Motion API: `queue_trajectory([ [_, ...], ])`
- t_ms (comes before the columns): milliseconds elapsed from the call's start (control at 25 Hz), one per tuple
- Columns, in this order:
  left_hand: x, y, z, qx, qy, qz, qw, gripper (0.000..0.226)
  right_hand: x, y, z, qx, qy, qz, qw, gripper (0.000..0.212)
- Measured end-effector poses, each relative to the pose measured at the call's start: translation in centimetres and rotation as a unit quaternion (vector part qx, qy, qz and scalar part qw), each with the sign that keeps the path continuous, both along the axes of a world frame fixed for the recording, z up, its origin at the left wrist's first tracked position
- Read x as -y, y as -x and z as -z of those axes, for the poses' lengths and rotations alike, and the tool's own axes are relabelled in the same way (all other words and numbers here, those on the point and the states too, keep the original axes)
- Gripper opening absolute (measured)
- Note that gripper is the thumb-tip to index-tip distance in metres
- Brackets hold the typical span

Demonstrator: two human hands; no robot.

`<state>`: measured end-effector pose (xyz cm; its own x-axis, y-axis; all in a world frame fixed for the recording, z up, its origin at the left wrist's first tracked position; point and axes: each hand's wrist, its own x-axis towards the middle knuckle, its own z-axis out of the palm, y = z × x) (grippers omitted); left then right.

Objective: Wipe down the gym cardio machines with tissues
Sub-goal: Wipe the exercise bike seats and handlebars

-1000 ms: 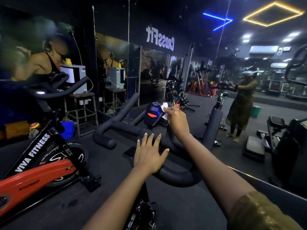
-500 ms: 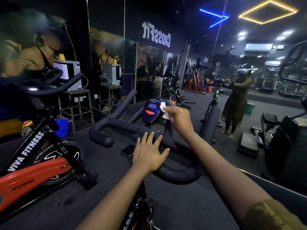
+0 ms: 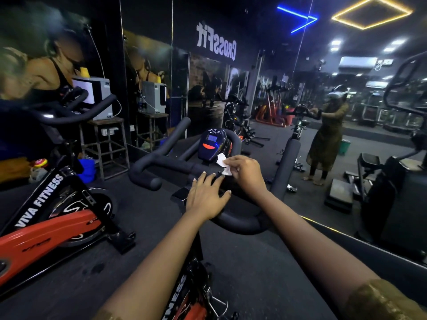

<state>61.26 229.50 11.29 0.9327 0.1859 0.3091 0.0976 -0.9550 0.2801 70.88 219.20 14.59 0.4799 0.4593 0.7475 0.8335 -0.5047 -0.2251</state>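
The work was partway through the wiping of one exercise bike [image 3: 184, 294], at its front end. The left hand [image 3: 204, 197] lay flat with its fingers spread on the middle of the black handlebar [image 3: 166, 163], holding nothing and seemingly steadying the bike. The right hand [image 3: 245, 172] pinched a small crumpled white tissue [image 3: 223, 166] between thumb and fingertips. The tissue sat just below the dark display [image 3: 211, 144] with its blue screen and orange button, and just above the fingertips of the left hand; whether it touched the bar or the display's stem could not be told. The step in hand looked to be cleaning the display's base and the centre of the bar. The next move would likely call for pressing the tissue onto the padded bar and drawing it outward along one grip, with the left hand lifted out of the way. A second, red-framed bike [image 3: 53, 229] stood to the left, apparently yet to be wiped.
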Motion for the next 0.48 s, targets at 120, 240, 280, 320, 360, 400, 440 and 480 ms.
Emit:
queue_trajectory([
  [120,-0.3,1.6,0.0,0.024,0.051,0.009,0.998,0.059,1.2,2.6,-0.1,-0.026,-0.05,-0.018,0.998,0.024],
  [240,-0.9,5.5,1.1,0.037,0.093,-0.03,0.995,0.06,1.2,6.1,0.0,-0.083,-0.063,-0.051,0.993,0.024],
  [280,-1.0,7.0,1.6,0.038,0.099,-0.048,0.993,0.059,1.2,7.6,0.1,-0.108,-0.069,-0.076,0.989,0.025],
  [320,-1.2,9.1,2.2,0.033,0.101,-0.073,0.992,0.058,1.0,9.2,0.4,-0.131,-0.074,-0.108,0.983,0.026],
  [360,-1.7,11.1,2.8,0.021,0.1,-0.095,0.99,0.058,0.6,10.8,0.8,-0.147,-0.077,-0.134,0.977,0.027],
  [400,-2.2,12.6,3.3,0.006,0.096,-0.106,0.99,0.057,0.2,11.8,1.2,-0.16,-0.076,-0.147,0.973,0.027],
  [440,-2.6,14.6,3.9,-0.01,0.089,-0.128,0.988,0.057,-0.2,13.2,1.7,-0.172,-0.071,-0.164,0.969,0.027],
  [480,-2.8,17.2,4.4,-0.024,0.086,-0.156,0.984,0.057,-0.5,14.9,2.4,-0.183,-0.065,-0.187,0.963,0.027],
])
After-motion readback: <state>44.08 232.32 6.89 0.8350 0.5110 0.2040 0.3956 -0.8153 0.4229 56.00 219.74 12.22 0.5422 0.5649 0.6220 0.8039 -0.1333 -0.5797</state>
